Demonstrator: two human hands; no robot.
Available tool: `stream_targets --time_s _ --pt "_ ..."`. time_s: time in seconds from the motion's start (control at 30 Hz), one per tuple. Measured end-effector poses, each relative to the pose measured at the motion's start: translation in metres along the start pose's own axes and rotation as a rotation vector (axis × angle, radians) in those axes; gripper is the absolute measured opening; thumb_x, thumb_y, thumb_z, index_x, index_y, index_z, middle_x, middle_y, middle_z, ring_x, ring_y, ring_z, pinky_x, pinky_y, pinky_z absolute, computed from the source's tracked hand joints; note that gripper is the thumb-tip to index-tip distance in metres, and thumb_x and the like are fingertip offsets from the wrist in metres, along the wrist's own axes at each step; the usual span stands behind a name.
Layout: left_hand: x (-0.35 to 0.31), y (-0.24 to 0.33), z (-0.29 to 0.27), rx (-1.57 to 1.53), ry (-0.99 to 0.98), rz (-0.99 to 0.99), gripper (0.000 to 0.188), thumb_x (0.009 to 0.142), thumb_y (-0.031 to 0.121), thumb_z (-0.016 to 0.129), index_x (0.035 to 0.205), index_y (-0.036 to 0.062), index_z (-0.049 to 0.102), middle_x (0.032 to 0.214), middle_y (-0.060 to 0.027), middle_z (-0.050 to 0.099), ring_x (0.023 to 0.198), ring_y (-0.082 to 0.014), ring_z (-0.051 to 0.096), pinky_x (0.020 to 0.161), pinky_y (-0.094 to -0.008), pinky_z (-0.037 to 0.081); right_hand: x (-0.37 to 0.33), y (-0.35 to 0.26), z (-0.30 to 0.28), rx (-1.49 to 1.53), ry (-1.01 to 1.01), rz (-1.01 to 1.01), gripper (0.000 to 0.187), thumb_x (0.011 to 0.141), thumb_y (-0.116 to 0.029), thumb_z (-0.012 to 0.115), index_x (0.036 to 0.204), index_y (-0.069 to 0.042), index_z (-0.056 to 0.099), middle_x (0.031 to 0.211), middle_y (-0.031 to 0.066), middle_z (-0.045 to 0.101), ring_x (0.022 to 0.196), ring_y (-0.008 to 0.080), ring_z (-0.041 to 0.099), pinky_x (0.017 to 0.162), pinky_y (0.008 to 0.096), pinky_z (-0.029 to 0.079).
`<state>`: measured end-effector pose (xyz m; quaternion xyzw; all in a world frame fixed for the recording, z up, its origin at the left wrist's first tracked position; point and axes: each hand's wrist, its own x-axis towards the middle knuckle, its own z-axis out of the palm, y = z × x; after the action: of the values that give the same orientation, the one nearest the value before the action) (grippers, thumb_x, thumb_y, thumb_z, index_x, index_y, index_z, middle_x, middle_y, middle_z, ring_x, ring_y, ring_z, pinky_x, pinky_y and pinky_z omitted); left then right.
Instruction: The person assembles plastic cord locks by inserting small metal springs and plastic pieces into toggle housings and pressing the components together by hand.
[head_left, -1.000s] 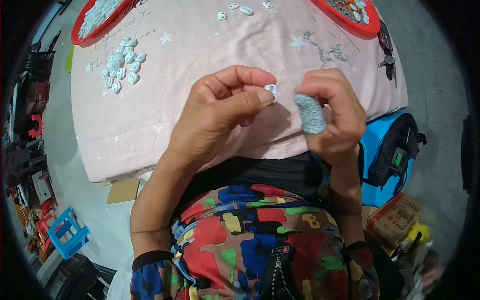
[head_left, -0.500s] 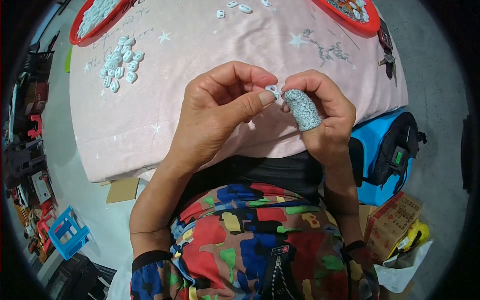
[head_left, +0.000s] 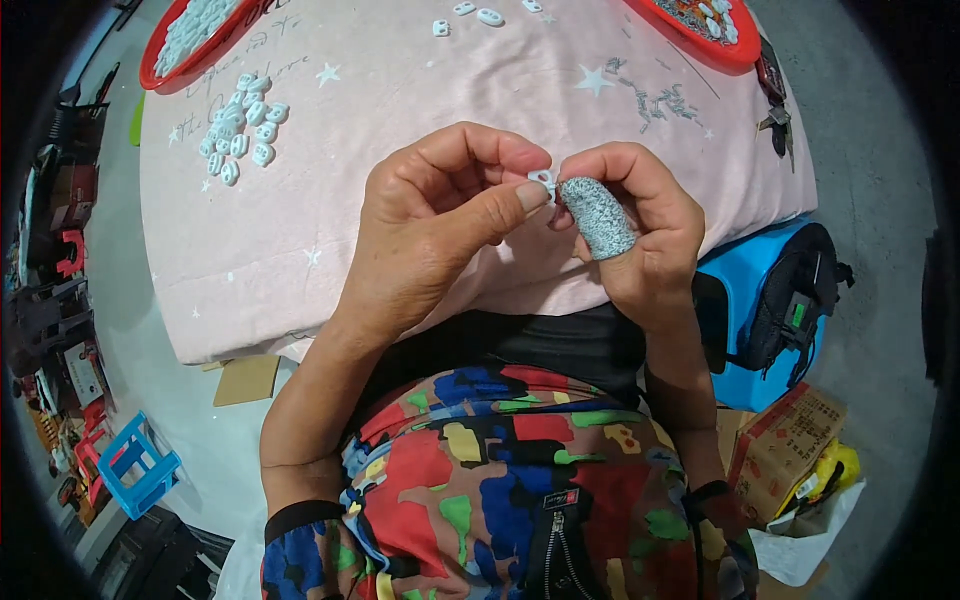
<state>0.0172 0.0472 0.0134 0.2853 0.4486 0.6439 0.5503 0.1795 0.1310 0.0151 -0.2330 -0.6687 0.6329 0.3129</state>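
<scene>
Over the near part of the pink tablecloth my left hand (head_left: 425, 230) pinches a small white plastic piece with holes (head_left: 541, 177) between thumb and forefinger. My right hand (head_left: 655, 225) meets it from the right, its thumb and forefinger closed at the piece's edge. A speckled grey knitted finger sleeve (head_left: 599, 218) covers my right thumb. Whatever the right fingertips grip is too small and hidden to name. Beyond the hands, a pile of similar white plastic pieces (head_left: 238, 128) lies to the left, and several tiny grey metal parts (head_left: 665, 103) are scattered to the right.
A red basin of white pieces (head_left: 158, 70) stands far left; another red basin (head_left: 745, 50) with mixed small parts is far right. Keys (head_left: 776, 118) lie at the table's right edge. A blue stool (head_left: 745, 265) with a black bag and a cardboard box (head_left: 790, 440) are beside me.
My right hand has shifted slightly left, its sleeved thumb now closer to the white piece. My left hand has barely moved and still pinches the piece.
</scene>
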Motion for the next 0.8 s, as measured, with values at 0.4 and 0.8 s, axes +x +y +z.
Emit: stream_targets --time_s 0.4,0.8 --pt "-0.007 0.005 0.005 0.149 0.076 0.064 0.018 0.084 0.003 0.07 0.101 -0.0018 0.066 0.082 -0.0033 0.068 0.069 -0.0048 0.057 0.06 -0.0173 0.044 0.002 0.002 -0.001 -0.389 0.002 -0.192 0.015 0.084 0.006 0.063 0.099 0.004 0.061 0.089 0.003 0.062 0.078 0.0061 0.058 0.069 0.0188 0.048" --pt "0.0 0.004 -0.018 0.123 0.077 -0.03 0.018 0.085 0.007 0.07 0.102 0.0011 0.067 0.084 0.0001 0.066 0.072 -0.004 0.058 0.062 -0.0184 0.046 0.014 0.009 -0.007 -0.232 -0.042 -0.078 0.014 0.089 0.001 0.061 0.103 0.0 0.062 0.09 -0.001 0.061 0.072 0.0015 0.052 0.059 0.016 0.042"
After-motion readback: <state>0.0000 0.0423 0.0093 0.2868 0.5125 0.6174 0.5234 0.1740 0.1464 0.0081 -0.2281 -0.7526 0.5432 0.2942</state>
